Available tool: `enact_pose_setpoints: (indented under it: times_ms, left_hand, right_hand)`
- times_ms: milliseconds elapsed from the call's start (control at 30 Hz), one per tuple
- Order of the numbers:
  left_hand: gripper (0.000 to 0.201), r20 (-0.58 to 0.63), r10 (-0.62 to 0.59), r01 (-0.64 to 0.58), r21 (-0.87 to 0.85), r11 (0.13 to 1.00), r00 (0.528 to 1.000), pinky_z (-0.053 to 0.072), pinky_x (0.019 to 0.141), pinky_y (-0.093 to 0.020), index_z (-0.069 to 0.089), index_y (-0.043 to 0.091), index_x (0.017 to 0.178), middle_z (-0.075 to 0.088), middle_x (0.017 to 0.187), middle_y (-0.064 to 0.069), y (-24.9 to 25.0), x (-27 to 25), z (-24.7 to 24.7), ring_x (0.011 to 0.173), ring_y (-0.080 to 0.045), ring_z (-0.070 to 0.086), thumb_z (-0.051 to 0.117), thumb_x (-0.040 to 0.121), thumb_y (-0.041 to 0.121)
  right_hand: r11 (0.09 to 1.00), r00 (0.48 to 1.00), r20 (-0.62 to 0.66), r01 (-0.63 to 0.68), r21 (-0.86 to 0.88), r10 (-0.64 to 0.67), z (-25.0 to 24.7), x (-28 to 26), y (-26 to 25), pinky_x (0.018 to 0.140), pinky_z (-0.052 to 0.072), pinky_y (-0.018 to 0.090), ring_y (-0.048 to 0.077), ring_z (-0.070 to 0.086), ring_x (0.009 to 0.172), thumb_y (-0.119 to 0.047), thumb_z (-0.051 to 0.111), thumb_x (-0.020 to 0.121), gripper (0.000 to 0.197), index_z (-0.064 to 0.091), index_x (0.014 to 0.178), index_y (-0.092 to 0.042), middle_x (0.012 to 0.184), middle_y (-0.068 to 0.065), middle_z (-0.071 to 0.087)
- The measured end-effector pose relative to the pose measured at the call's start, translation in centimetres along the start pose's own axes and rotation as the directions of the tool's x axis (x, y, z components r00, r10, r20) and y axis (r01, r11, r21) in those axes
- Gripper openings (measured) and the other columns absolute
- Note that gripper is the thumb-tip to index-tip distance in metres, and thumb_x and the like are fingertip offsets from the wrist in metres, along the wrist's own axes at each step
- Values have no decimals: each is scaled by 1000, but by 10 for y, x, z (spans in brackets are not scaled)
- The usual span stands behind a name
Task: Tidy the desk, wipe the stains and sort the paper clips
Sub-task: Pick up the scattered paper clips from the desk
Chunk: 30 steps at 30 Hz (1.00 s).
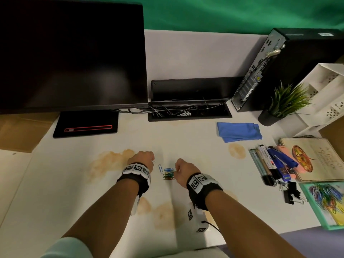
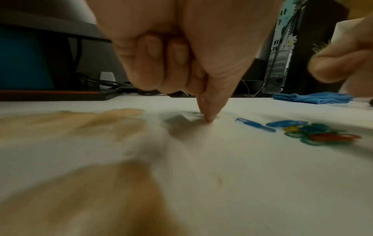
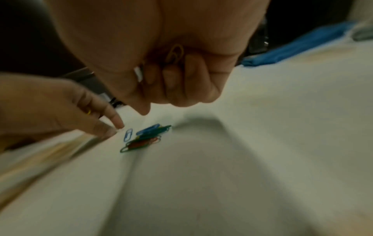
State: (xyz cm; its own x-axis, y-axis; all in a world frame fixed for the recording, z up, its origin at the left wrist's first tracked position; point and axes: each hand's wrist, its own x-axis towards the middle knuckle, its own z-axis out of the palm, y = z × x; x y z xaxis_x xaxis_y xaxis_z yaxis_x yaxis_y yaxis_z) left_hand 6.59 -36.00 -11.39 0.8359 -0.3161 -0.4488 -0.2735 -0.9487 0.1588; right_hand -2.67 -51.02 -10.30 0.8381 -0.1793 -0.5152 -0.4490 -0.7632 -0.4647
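Left hand (image 2: pixel 181 47) pinching pale clip (image 2: pixel 192 114) against desk (image 2: pixel 242 175), right hand (image 3: pixel 141 39) curled round yellow clip (image 3: pixel 176 53), coloured clips (image 1: pixel 168 174) between

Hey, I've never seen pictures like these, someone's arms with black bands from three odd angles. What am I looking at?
No machine here: a person works bare-handed, wearing cameras. The wide picture comes from a head camera looking down; the two close ones come from cameras strapped to each wrist, looking along the fingers. On the stained white desk lies a small heap of coloured paper clips, with one blue paper clip apart beside it. The left hand pinches a pale paper clip against the desk. The right hand curls round a yellowish wire paper clip.
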Motion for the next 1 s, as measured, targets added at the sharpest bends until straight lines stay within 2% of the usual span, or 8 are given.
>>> enact_pose_setpoints:
  times_ms: [167,333,467,633,667,733,833,1000]
  left_hand:
    - [29,28,13,-13,12,1000,1000,49,81,-32,60,29,114,62,116,-3,12,-12,12,103,-25,61,41,93,19]
    - [28,24,8,-7,-16,1000,1000,48,79,-32,59,21,112,64,111,-5,20,-24,25,99,-27,62,38,94,28]
    - [28,61,-18,18,1,1000,998,45,77,-33,53,14,115,63,113,-9,25,-28,27,101,-29,61,36,95,24]
    - [30,89,-18,14,45,999,996,45,85,-36,49,12,120,60,120,-9,31,-32,24,107,-29,58,34,96,21]
    - [30,94,-13,9,47,999,996,45,85,-35,49,12,121,60,120,-9,32,-33,23,108,-29,58,34,97,21]
    - [29,87,-3,1,30,1000,996,45,82,-33,50,11,118,61,118,-10,31,-34,22,105,-29,59,34,97,22]
    - [28,54,-1,4,-48,999,999,45,81,-32,51,8,115,60,116,-11,29,-35,19,104,-29,59,35,98,23]
    - [26,50,21,-7,-260,966,999,41,74,-26,58,7,104,59,103,-10,31,-32,15,93,-25,57,40,98,25]
  right_hand:
    - [936,999,20,53,-347,-49,13,8,-11,62,42,33,26,53,72,-9,45,89,30,38,117,-16,96,10,63]
    - [896,997,53,76,-437,-59,18,12,-5,64,40,35,31,61,86,-10,45,90,25,41,114,-11,102,12,63]
    - [963,998,-16,49,-266,-55,15,10,6,66,45,32,31,61,86,-21,40,96,18,47,110,-13,98,11,64]
    - [962,999,-13,-46,268,52,4,2,14,57,39,23,19,52,68,-23,50,93,8,55,87,-21,77,-2,56]
    - [894,994,31,-111,433,108,2,0,15,51,34,22,16,46,60,-20,49,92,15,52,77,-21,70,-3,51]
    - [584,963,183,-265,767,196,-2,-4,18,43,21,18,13,30,45,-15,40,88,23,39,66,-19,55,-2,39]
    - [202,954,267,-290,935,137,-8,-17,28,42,15,16,13,24,42,-11,29,79,20,32,61,-19,50,-1,34]
    - [42,974,225,-226,973,20,-14,-37,44,43,19,18,17,32,47,-14,34,66,8,40,61,-15,57,4,42]
